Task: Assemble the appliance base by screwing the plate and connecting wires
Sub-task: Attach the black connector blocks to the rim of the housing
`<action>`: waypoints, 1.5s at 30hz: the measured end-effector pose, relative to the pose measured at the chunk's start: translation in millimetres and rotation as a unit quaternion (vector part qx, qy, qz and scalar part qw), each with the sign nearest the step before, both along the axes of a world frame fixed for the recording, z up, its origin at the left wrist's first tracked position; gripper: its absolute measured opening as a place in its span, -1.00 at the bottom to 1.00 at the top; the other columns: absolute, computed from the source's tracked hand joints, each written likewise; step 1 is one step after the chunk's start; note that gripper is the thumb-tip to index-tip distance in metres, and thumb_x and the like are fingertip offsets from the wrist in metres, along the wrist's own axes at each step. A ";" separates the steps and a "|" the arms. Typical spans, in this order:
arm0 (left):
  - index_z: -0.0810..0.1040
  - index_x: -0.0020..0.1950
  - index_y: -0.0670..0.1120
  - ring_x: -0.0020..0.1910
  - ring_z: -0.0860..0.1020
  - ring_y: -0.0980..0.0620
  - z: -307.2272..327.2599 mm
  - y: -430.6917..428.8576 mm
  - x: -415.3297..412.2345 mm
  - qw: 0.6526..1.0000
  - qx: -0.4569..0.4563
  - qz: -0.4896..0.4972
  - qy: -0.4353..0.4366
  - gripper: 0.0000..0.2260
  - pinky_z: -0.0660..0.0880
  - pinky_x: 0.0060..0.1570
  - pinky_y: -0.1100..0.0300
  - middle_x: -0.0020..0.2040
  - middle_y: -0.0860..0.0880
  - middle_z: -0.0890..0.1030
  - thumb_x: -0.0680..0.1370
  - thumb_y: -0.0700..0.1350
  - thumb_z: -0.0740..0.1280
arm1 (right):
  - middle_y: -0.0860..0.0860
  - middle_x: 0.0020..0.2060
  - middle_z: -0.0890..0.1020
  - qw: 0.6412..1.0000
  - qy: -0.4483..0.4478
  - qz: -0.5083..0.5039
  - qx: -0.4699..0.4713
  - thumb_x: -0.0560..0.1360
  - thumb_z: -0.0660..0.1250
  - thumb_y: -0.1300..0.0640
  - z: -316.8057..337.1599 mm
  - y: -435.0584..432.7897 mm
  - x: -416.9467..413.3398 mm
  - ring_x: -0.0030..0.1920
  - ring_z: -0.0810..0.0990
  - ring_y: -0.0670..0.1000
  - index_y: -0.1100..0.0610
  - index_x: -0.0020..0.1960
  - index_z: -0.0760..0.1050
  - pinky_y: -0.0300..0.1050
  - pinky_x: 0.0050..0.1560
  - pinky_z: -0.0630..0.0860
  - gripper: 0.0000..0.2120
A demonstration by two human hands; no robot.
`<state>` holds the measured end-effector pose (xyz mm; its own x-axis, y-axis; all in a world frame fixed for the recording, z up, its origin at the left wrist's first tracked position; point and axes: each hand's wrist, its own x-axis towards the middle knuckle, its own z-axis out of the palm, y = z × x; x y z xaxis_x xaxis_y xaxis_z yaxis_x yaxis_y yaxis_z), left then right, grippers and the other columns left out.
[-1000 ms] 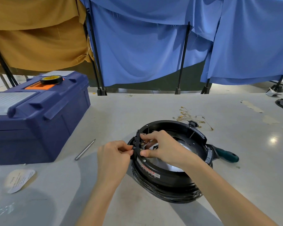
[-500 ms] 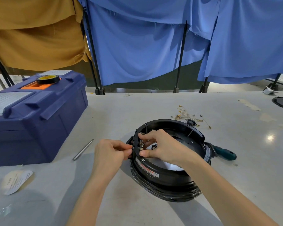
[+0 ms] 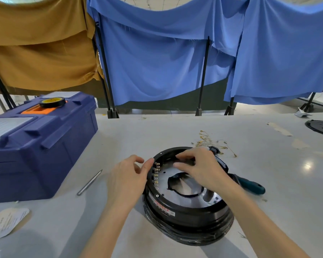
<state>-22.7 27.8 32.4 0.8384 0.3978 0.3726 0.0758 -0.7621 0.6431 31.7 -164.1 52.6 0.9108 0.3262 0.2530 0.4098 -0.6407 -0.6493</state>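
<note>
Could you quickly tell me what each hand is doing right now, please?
Left hand: open, thumb touching the base at its rim.
Right hand: fingers curled over the base; a grip cannot be told.

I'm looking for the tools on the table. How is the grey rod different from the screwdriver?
The rod is thin, bare grey metal; the screwdriver has a thick teal handle. The rod lies left of the base, apart from it and all in view; the screwdriver lies on the right, its tip hidden behind the base. Both lie flat on the table.
</note>
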 end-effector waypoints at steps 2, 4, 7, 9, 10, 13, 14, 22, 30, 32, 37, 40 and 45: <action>0.60 0.16 0.08 0.05 0.56 0.05 -1.1 -8.7 10.3 0.998 -0.018 -0.051 0.015 -0.71 0.46 0.02 0.12 0.01 0.08 0.63 0.53 0.19 0.33 | 0.01 0.10 0.66 0.997 -0.038 -0.066 -0.034 0.50 0.43 0.13 4.3 -24.7 12.3 0.18 0.56 0.04 0.13 0.18 0.64 -0.06 0.22 0.45 -0.74; 0.50 0.36 0.04 0.26 0.48 0.02 -0.5 -15.4 19.1 0.993 -0.045 -0.106 0.034 -0.61 0.41 0.26 0.05 0.25 0.04 0.54 0.56 0.11 0.33 | 0.07 0.17 0.65 0.993 -0.012 -0.099 -0.061 0.53 0.36 0.25 2.4 -43.8 21.4 0.25 0.54 0.12 0.14 0.23 0.61 -0.11 0.18 0.43 -0.72; 0.38 0.46 0.07 0.36 0.42 0.02 3.3 -22.3 29.8 0.989 -0.042 -0.135 0.053 -0.56 0.37 0.34 0.03 0.36 0.05 0.48 0.59 0.05 0.30 | 0.07 0.17 0.66 0.992 0.016 -0.102 -0.069 0.53 0.22 0.40 -6.1 -51.9 26.6 0.25 0.54 0.11 0.11 0.25 0.61 -0.23 0.10 0.40 -0.61; 0.34 0.49 0.09 0.35 0.42 0.01 5.8 -25.3 35.1 0.987 -0.023 -0.145 0.066 -0.55 0.38 0.32 0.04 0.36 0.03 0.47 0.60 0.04 0.28 | 0.08 0.16 0.66 0.993 0.008 -0.101 -0.068 0.52 0.19 0.42 -10.3 -49.8 29.6 0.24 0.54 0.13 0.09 0.23 0.62 -0.16 0.14 0.44 -0.58; 0.31 0.50 0.10 0.33 0.42 -0.01 7.1 -26.2 37.1 0.987 0.003 -0.144 0.077 -0.55 0.40 0.28 0.06 0.35 0.01 0.46 0.61 0.05 0.27 | 0.09 0.15 0.66 0.993 0.009 -0.095 -0.064 0.53 0.18 0.41 -11.9 -47.5 31.1 0.23 0.54 0.14 0.09 0.24 0.61 -0.12 0.17 0.46 -0.58; 0.22 0.54 0.12 0.25 0.42 -0.10 10.4 -26.6 42.3 0.976 0.133 -0.116 0.126 -0.53 0.37 0.23 0.06 0.28 -0.08 0.38 0.63 0.09 0.21 | 0.09 0.26 0.60 0.994 0.023 -0.080 -0.069 0.57 0.16 0.36 -14.7 -36.1 32.4 0.30 0.50 0.13 0.09 0.34 0.54 -0.09 0.27 0.45 -0.57; 0.18 0.55 0.13 0.25 0.39 -0.13 11.3 -26.0 44.9 0.968 0.174 -0.105 0.145 -0.52 0.33 0.25 0.04 0.28 -0.10 0.34 0.63 0.11 0.19 | 0.09 0.28 0.58 0.995 0.025 -0.077 -0.067 0.57 0.16 0.35 -15.4 -31.3 31.9 0.31 0.49 0.12 0.09 0.36 0.52 -0.10 0.29 0.44 -0.58; 0.11 0.56 0.13 0.25 0.40 -0.08 -1.1 -19.7 54.2 0.957 0.220 -0.117 0.149 -0.56 0.29 0.21 0.10 0.29 -0.06 0.39 0.68 0.05 0.08 | 0.07 0.03 0.70 0.995 0.052 -0.074 0.050 0.62 0.21 0.22 -15.8 -32.3 46.1 0.09 0.64 0.03 0.15 0.24 0.60 -0.11 0.19 0.50 -0.73; 0.05 0.56 0.16 0.22 0.39 -0.03 -8.6 -18.0 55.6 0.958 0.231 -0.106 0.133 -0.55 0.29 0.18 0.14 0.29 -0.02 0.37 0.68 0.08 0.05 | 0.08 0.40 0.46 0.973 0.017 -0.180 -0.143 0.61 0.12 0.29 -48.9 -59.7 103.2 0.40 0.35 0.18 0.13 0.35 0.51 0.01 0.35 0.23 -0.63; 0.06 0.56 0.17 0.22 0.39 -0.04 -9.4 -17.4 55.8 0.959 0.226 -0.106 0.131 -0.55 0.29 0.18 0.13 0.29 -0.02 0.37 0.67 0.08 0.06 | 0.06 0.43 0.40 0.964 0.023 -0.192 -0.182 0.60 0.12 0.29 -55.2 -58.4 109.7 0.40 0.30 0.20 0.08 0.39 0.47 0.01 0.34 0.17 -0.59; 0.05 0.56 0.17 0.23 0.39 -0.03 -10.6 -16.8 55.9 0.961 0.222 -0.105 0.128 -0.53 0.30 0.20 0.13 0.30 -0.01 0.37 0.66 0.10 0.08 | 0.09 0.34 0.42 0.935 -0.014 -0.225 -0.274 0.52 0.16 0.35 -64.4 -53.2 115.5 0.29 0.32 0.22 0.05 0.39 0.43 0.07 0.23 0.18 -0.52; 0.06 0.56 0.18 0.24 0.38 -0.03 -10.2 -17.3 56.3 0.962 0.217 -0.106 0.127 -0.52 0.29 0.21 0.13 0.29 0.00 0.37 0.66 0.11 0.09 | 0.14 0.26 0.42 0.945 -0.012 -0.228 -0.232 0.48 0.17 0.38 -64.5 -52.0 117.8 0.27 0.32 0.21 0.14 0.36 0.44 0.03 0.21 0.27 -0.53; 0.06 0.56 0.18 0.23 0.38 -0.02 -10.6 -17.4 56.3 0.961 0.220 -0.108 0.126 -0.52 0.29 0.20 0.13 0.29 0.00 0.38 0.66 0.11 0.10 | 0.23 0.03 0.61 0.972 -0.021 -0.210 -0.100 0.49 0.27 0.32 -49.5 -52.1 111.9 0.16 0.48 0.25 0.32 0.08 0.60 -0.08 0.08 0.36 -0.78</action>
<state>33.5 10.5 21.8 0.9694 0.0548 0.2392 -0.0034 -0.9716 0.2364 143.5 -216.2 3.1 0.9647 -0.0254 0.2621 0.1086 -0.8684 -0.4838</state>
